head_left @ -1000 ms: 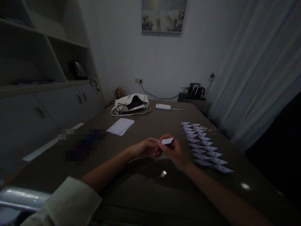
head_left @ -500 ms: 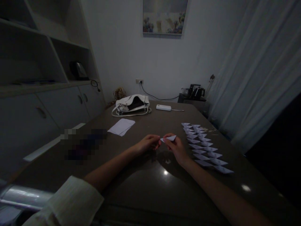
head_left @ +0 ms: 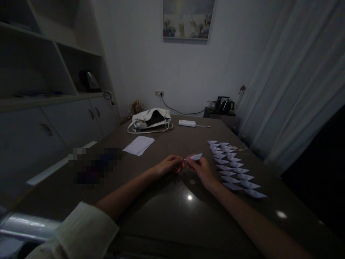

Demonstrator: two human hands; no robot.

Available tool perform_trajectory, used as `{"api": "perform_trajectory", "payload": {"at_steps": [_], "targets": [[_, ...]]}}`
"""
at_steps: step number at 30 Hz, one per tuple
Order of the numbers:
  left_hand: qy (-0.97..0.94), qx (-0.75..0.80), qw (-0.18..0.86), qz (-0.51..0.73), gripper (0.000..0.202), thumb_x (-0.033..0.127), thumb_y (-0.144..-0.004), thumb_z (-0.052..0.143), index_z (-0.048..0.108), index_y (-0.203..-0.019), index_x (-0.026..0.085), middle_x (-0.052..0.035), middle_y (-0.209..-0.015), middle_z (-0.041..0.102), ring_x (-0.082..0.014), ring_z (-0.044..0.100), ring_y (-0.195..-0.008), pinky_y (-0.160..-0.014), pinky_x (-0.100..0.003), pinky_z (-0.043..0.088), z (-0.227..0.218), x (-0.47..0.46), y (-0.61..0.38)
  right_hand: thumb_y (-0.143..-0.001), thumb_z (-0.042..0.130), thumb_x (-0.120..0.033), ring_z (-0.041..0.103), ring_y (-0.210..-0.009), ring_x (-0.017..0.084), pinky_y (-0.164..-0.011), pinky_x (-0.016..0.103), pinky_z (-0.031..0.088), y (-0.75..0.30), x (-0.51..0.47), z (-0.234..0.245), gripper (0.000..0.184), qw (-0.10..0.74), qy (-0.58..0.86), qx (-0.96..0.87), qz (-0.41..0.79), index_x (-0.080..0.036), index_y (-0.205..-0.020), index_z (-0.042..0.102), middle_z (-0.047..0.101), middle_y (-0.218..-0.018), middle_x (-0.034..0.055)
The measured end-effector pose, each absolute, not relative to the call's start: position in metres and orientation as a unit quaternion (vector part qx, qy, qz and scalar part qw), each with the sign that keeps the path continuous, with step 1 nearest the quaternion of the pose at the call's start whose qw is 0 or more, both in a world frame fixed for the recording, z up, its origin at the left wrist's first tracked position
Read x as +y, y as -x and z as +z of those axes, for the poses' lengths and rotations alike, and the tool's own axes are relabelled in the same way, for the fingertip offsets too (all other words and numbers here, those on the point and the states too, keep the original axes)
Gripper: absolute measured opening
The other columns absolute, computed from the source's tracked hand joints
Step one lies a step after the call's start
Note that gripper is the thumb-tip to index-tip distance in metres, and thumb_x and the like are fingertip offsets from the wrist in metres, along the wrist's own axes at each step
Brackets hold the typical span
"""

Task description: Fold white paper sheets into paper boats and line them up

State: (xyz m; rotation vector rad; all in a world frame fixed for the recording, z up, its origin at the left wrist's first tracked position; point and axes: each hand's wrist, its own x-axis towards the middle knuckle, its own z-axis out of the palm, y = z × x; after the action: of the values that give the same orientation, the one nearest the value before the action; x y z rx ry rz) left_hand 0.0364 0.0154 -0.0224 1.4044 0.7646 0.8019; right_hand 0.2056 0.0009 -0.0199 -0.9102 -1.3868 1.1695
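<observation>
Both hands meet above the middle of a dark worktop (head_left: 167,201). The right hand (head_left: 201,169) pinches a small folded paper (head_left: 196,157); the left hand (head_left: 168,166) grips its left tip with closed fingertips. Rows of folded papers (head_left: 235,168) lie just right.

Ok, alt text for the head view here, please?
The left hand and right hand pinch a small folded paper piece over a dark table. Right of them lie two rows of similar folded pieces; farther back, loose sheets, a white handbag.

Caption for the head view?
Left hand and right hand hold a folded paper piece over the table, beside rows of paper folds.
</observation>
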Motion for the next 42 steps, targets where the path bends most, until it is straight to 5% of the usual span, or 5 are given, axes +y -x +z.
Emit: {"api": "perform_trajectory", "payload": {"at_steps": [42], "targets": [[-0.632,0.302,0.632,0.331,0.029,0.040,-0.081,0.050,0.056,-0.073,0.013,0.0017,-0.057,0.049,-0.0080,0.043,-0.050,-0.048,-0.019,0.030,-0.0178,0.0097,-0.0361,-0.068,0.068,-0.039,0.048,-0.051,0.011,-0.048,0.022,0.036,-0.2054,0.0036,-0.0248,0.023,0.486,0.352,-0.587,0.544,-0.016,-0.072,0.064,0.058,-0.059,-0.0006]]}}
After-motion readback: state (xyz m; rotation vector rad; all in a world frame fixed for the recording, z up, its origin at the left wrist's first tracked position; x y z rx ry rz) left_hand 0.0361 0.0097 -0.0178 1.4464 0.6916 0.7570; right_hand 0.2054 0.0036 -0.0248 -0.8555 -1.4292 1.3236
